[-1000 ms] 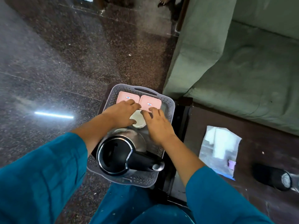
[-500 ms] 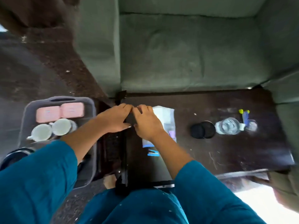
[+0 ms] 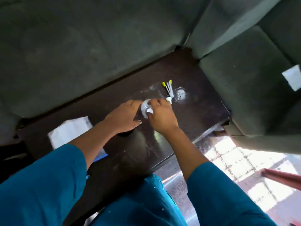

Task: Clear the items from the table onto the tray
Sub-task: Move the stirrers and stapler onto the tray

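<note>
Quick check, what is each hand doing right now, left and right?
Left hand: beside the clear container; grip cannot be told.
Right hand: fingers curled round the clear container.

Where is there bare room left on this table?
Bare: the table between the right hand and its right corner, and the far strip between the left hand and the sofa. Crowded centre: clear container, yellow-tipped sticks; white bag left.

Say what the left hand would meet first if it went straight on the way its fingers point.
Probably the clear bottle: the left hand points at it, fingertips right beside it; contact is unclear.
</note>
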